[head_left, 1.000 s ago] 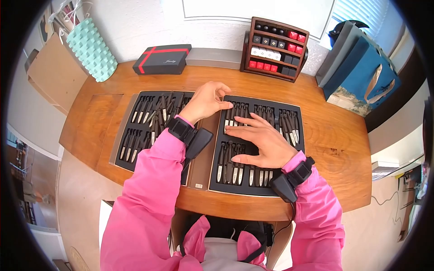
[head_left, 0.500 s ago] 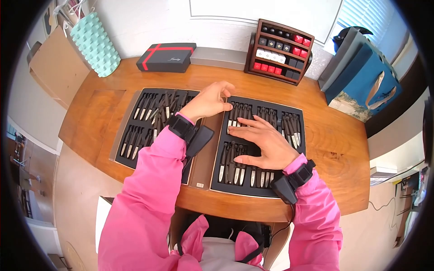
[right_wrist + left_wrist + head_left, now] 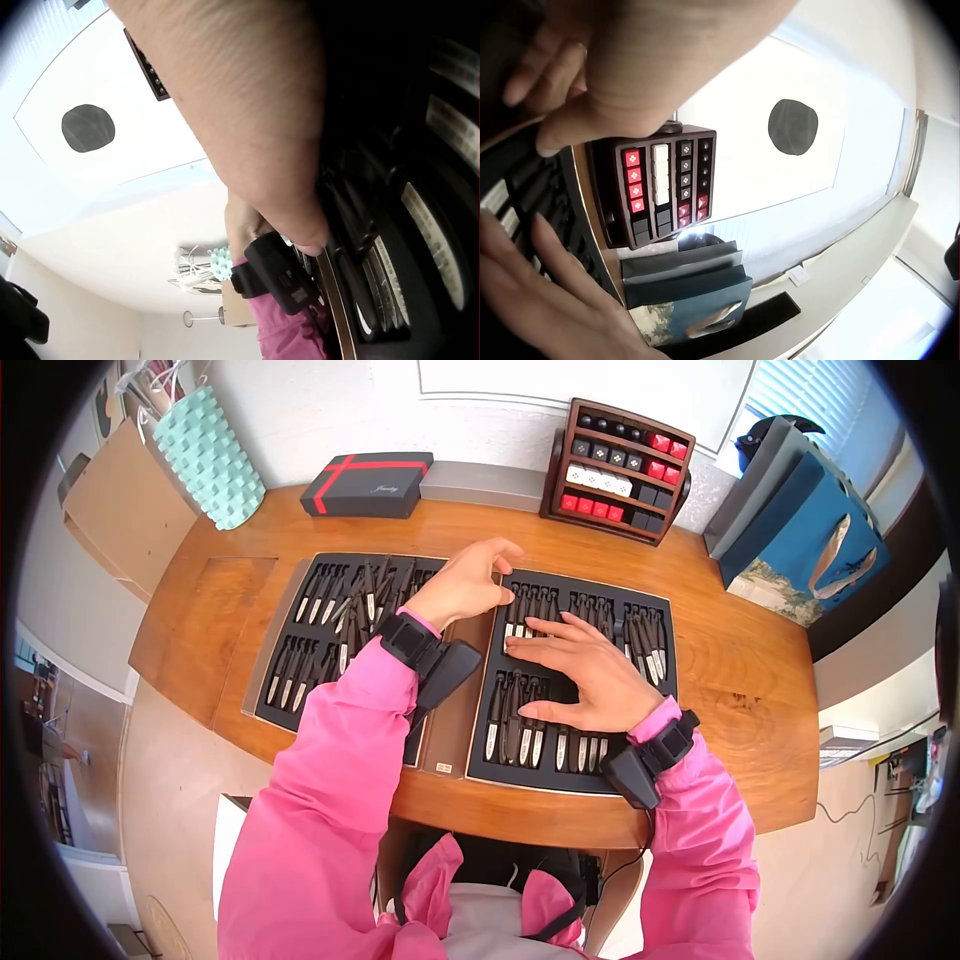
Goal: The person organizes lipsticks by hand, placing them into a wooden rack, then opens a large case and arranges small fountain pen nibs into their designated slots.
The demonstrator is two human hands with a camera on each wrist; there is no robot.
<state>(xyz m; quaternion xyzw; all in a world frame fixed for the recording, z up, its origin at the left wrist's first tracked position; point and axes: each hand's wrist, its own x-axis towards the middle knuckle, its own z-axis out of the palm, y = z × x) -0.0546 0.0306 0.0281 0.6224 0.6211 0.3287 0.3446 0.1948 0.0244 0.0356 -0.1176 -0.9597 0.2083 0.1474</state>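
A book-like case lies unfolded on the table, its right tray [image 3: 484,765] and left tray [image 3: 262,712] holding rows of slim dark sticks with white labelled ends. My left hand [image 3: 462,588] is at the upper left corner of the right tray, thumb tip by the tops of the leftmost sticks [image 3: 520,595]. Its fingers are loosely bent, apart from the thumb. Over the middle of the right tray, my right hand [image 3: 592,678] spreads its fingers, with the fingertips at the white ends of the upper left sticks. Its palm hides part of the tray.
Sticks [image 3: 370,592] lie jumbled across the left tray's upper part. Behind stand a black box with red ribbon [image 3: 365,485] and a wooden rack of small cubes [image 3: 618,472]. A blue paper bag [image 3: 800,530] is at the back right, a mint textured vase [image 3: 212,460] at the back left.
The head view has shifted slightly, moving the whole scene in the frame. Both hands keep nearly the same place over the right tray, and the sticks look unmoved.
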